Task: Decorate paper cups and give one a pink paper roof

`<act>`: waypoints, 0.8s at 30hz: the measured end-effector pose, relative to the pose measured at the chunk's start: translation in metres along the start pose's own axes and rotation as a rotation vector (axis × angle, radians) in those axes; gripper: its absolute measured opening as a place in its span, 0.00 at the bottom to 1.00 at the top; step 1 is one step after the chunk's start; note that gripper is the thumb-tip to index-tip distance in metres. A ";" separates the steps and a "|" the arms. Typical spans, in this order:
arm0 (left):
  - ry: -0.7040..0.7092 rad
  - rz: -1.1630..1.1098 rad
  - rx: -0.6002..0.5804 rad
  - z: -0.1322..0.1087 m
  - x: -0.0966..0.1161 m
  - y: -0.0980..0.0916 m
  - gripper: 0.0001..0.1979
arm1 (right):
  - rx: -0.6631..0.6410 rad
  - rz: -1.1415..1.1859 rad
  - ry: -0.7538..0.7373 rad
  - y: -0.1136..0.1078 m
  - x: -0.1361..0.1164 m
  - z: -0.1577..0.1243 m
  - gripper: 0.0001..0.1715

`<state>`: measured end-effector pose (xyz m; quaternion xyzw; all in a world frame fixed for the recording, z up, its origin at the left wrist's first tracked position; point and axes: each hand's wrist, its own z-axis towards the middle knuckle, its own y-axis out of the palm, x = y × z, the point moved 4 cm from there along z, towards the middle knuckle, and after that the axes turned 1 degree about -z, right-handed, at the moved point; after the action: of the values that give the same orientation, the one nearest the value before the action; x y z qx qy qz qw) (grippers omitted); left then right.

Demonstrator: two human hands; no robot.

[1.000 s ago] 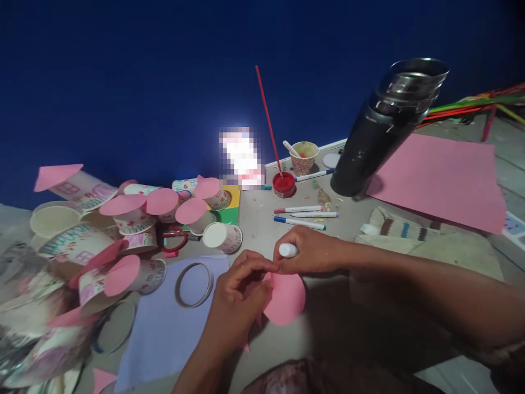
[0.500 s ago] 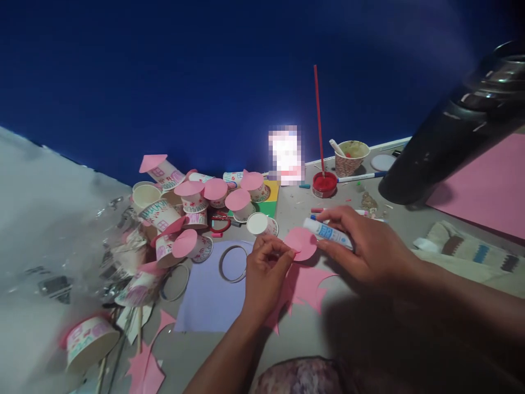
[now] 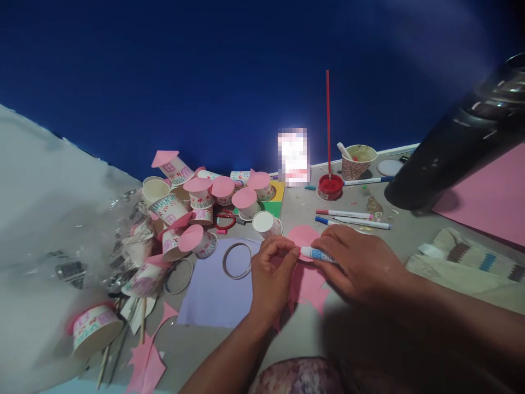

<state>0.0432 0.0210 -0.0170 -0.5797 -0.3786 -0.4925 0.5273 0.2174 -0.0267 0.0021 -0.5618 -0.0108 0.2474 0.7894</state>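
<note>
Between thumb and fingers, my left hand (image 3: 274,273) pinches the near left edge of a round pink paper disc (image 3: 304,235). My right hand (image 3: 359,260) is closed around a white-and-blue glue stick (image 3: 318,254). The tip of the glue stick lies over the disc's near edge, right by my left fingertips; whether it presses on the paper I cannot tell. Beneath both hands lies a pink paper offcut (image 3: 309,282) with curved cut-outs. Just beyond my left hand a plain white paper cup (image 3: 267,223) lies tipped.
Painted paper cups with pink tops (image 3: 198,191) crowd the left, beside a tape roll (image 3: 237,260) on purple paper (image 3: 205,295). Markers (image 3: 344,214), a red paint pot (image 3: 330,187) and a paper cup (image 3: 359,161) stand or lie behind. A black bottle (image 3: 443,142) and cloth (image 3: 467,257) are right.
My right hand has brought the glue stick down and left onto the near edge of the disc, by my left fingers. The view has shifted slightly.
</note>
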 end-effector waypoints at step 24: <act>-0.038 -0.067 -0.027 -0.007 0.003 0.000 0.10 | 0.180 -0.058 -0.001 0.005 -0.005 0.001 0.14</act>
<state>0.0424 0.0138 -0.0146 -0.5828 -0.4012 -0.5040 0.4954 0.2112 -0.0270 -0.0006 -0.4881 -0.0053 0.2246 0.8434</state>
